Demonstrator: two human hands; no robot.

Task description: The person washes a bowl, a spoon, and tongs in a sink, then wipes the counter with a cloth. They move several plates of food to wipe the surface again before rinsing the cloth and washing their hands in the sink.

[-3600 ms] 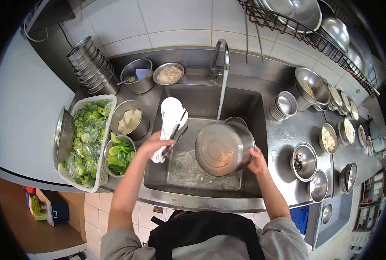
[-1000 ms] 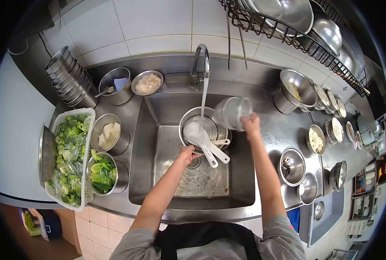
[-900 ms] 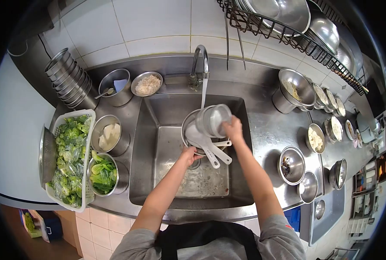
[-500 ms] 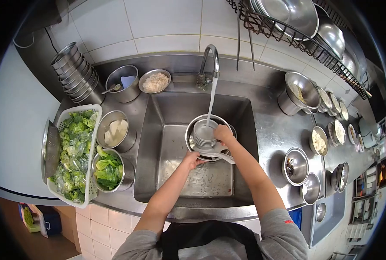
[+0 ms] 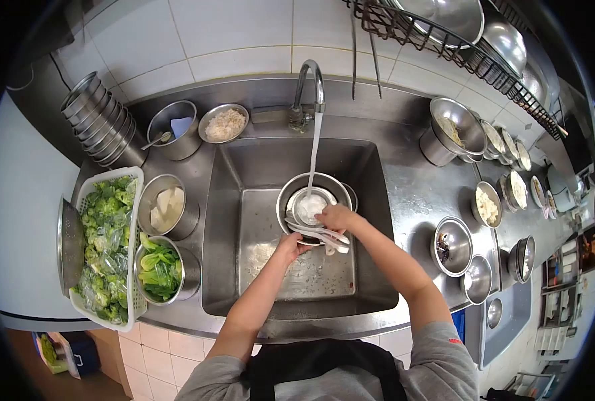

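Observation:
Water runs from the curved faucet into a small round dish, which sits inside a larger metal bowl in the sink. My right hand is closed at the right edge of the small dish; its fingertips are partly hidden. White spoons lie across the near side of the bowl. My left hand grips the near left rim of the metal bowl, below the spoon ends, with its fingers partly under it.
A white basket of green vegetables, a pot of leafy greens and stacked metal cups stand on the left. Metal bowls with food line the right counter. A wire rack hangs at upper right.
The view has shifted slightly. The stacked dishes in the bowl now show a small dish filled with water, and my right hand has moved from their upper right edge to the lower right.

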